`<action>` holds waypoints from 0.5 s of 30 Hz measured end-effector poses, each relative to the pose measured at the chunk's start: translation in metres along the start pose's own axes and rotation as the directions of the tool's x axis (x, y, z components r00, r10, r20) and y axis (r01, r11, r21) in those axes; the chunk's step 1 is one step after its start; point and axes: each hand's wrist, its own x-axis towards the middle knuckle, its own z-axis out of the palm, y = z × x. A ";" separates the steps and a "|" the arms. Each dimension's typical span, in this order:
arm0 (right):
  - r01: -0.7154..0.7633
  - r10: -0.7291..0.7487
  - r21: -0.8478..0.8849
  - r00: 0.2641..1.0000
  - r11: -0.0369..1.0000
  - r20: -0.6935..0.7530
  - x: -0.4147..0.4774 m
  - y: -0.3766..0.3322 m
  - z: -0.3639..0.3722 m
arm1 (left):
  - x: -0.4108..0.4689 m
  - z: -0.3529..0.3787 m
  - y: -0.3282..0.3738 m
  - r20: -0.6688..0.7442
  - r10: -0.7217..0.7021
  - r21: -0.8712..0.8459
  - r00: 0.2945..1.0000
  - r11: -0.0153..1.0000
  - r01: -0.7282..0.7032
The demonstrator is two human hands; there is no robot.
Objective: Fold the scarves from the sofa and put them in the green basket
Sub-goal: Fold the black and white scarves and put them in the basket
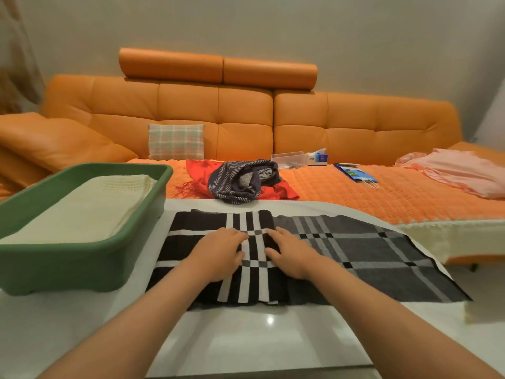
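Note:
A black, grey and white plaid scarf (363, 253) lies spread on the white table (273, 332), its left part folded over in darker black. My left hand (218, 250) and my right hand (289, 251) rest flat on the folded part, side by side, fingers pointing away from me. The green basket (82, 258) stands at the table's left with a folded cream scarf (84, 203) inside. On the sofa behind lie a crumpled navy striped scarf (240, 180) on top of a red fringed scarf (284, 191), and a pink scarf (459, 170) at far right.
The orange sofa (246, 116) runs along the wall with a plaid cushion (176, 141). A clear plastic box (288, 159), a tissue box (318, 157) and a blue paper bag (355, 173) sit on the seat cover.

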 end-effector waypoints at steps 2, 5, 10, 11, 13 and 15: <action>-0.027 0.028 0.012 0.996 1.000 -0.085 -0.012 0.012 -0.011 | 0.003 0.003 0.022 -0.002 0.046 -0.034 0.999 0.998 -0.046; -0.133 0.132 0.011 0.971 0.991 -0.198 -0.033 0.051 -0.035 | 0.016 0.004 0.055 -0.038 0.062 -0.172 0.997 0.983 -0.067; -0.307 0.322 0.098 0.893 0.947 -0.315 -0.079 0.146 -0.063 | 0.058 0.016 0.131 -0.021 0.176 -0.174 0.984 0.969 -0.177; -0.341 0.356 0.106 0.874 0.934 -0.332 -0.088 0.165 -0.066 | 0.069 0.018 0.148 -0.016 0.199 -0.169 0.980 0.965 -0.199; -0.410 0.417 0.101 0.829 0.906 -0.374 -0.104 0.199 -0.068 | 0.093 0.023 0.182 -0.002 0.241 -0.136 0.971 0.961 -0.239; -0.473 0.458 0.063 0.797 0.879 -0.393 -0.116 0.228 -0.067 | 0.116 0.029 0.215 0.017 0.274 -0.107 0.962 0.957 -0.271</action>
